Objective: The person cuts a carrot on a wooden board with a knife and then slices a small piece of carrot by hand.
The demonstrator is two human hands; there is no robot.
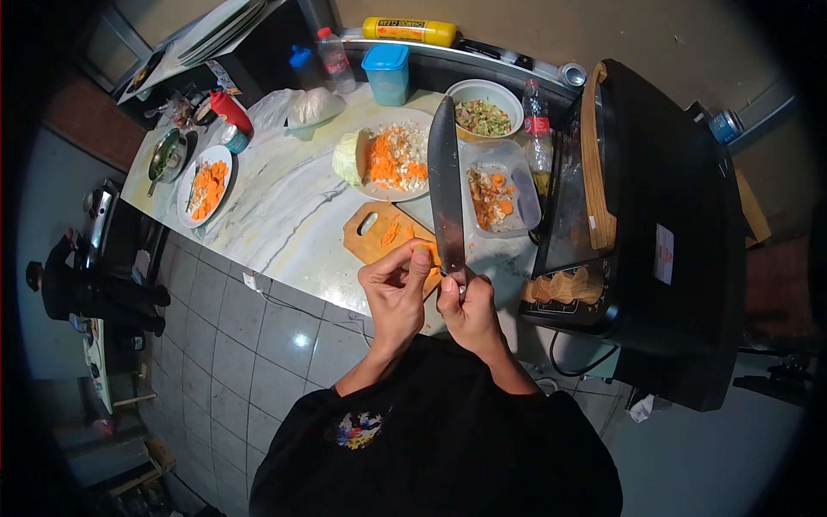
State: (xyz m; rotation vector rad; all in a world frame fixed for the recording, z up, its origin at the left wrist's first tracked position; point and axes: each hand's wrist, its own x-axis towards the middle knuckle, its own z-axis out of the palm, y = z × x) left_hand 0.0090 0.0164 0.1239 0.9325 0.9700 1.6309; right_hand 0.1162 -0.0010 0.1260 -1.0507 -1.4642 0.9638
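My right hand (468, 308) grips the handle of a large kitchen knife (445, 181), whose blade points away from me over the counter. My left hand (394, 289) is curled next to the blade's base, and its fingers pinch a small orange carrot piece (425, 252). Below both hands lies a wooden cutting board (376, 234) with a few carrot bits on it. A white plate (392, 155) with a cabbage wedge, grated carrot and chopped white bits sits just beyond the board.
A clear tray (502, 194) of mixed vegetables, a bowl of greens (484, 108) and a soda bottle (537, 129) stand at the right, beside a black appliance (655, 233). A plate of carrot slices (205, 185), a blue-lidded tub (387, 73) and bottles sit farther along the marble counter (276, 207).
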